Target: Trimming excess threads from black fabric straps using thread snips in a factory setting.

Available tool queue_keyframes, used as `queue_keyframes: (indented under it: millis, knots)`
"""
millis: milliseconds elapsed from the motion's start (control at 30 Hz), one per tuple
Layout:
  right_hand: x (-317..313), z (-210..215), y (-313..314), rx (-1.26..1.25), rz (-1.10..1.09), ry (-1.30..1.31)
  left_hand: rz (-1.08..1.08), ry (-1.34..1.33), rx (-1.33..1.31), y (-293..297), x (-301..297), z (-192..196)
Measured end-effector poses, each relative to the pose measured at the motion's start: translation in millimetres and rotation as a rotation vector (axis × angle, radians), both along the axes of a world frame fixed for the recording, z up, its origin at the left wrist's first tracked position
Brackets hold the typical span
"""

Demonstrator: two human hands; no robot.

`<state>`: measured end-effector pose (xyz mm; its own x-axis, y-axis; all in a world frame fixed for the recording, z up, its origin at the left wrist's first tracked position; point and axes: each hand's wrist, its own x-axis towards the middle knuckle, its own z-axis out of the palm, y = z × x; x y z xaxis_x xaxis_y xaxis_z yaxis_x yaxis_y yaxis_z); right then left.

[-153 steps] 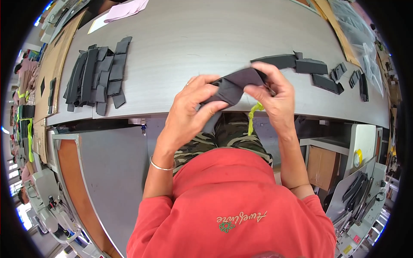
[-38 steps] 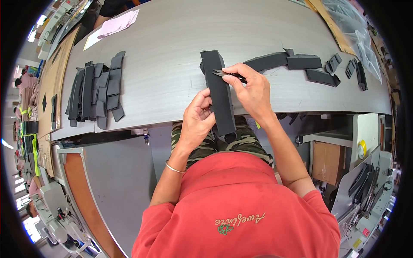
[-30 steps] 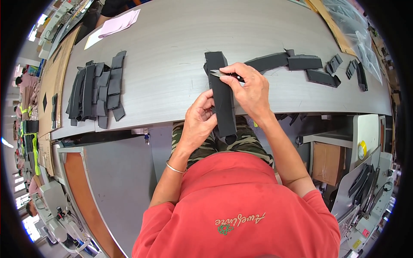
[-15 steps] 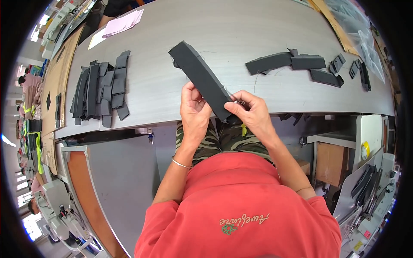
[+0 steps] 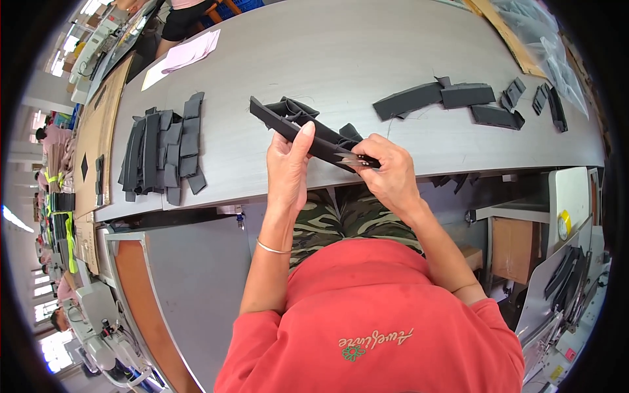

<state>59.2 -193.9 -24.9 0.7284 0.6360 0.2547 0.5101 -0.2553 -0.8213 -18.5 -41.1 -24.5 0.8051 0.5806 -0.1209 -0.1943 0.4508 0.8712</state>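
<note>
My left hand [image 5: 288, 167] grips a long black fabric piece [image 5: 298, 126] and holds it edge-on above the front edge of the grey table [image 5: 341, 59]. The piece runs from upper left down to my right hand [image 5: 388, 171]. My right hand holds small metal snips [image 5: 354, 158] against the piece's right end, where the fabric bunches up. Both hands are close together, just in front of my red top and camouflage trousers.
A stack of black fabric strips [image 5: 160, 149] lies at the table's left. More black pieces [image 5: 452, 98] lie at the right, with small ones [image 5: 547, 101] beyond. Pink papers [image 5: 187, 56] sit at the far left. A sewing station [image 5: 567, 275] stands lower right.
The black piece has been turned from flat to edge-on and lowered toward the table's front edge. My right hand with the snips has shifted to its right end.
</note>
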Motion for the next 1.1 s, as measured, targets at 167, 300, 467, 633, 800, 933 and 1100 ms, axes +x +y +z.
queue_keyframes:
  millis: [167,300,467,633,800,933,1100]
  knots:
    - [6.2,-3.2,-1.8,-0.007,0.008,0.042,0.004,-0.011,-0.005,3.8,-3.6,-8.6]
    - [7.4,1.2,-0.6,0.163,-0.005,0.235,0.079,-0.040,0.099,-3.8,-7.2,-3.9]
    - [7.0,3.6,-4.3,0.159,-0.049,0.243,0.143,-0.070,0.213,-6.1,-9.3,-3.0]
    - [4.0,6.5,0.2,0.065,-0.076,0.072,0.151,-0.109,0.309,-7.0,-9.7,-8.2]
    - [5.5,3.0,5.6,0.055,-0.117,-0.068,0.137,-0.105,0.343,-8.4,-10.1,-9.9]
    - [5.2,2.7,9.5,0.069,-0.127,-0.200,0.136,-0.087,0.397,-9.3,-11.1,-10.5]
    - [4.2,7.8,9.1,0.038,-0.111,-0.139,0.155,-0.082,0.424,-11.4,-12.0,-10.5]
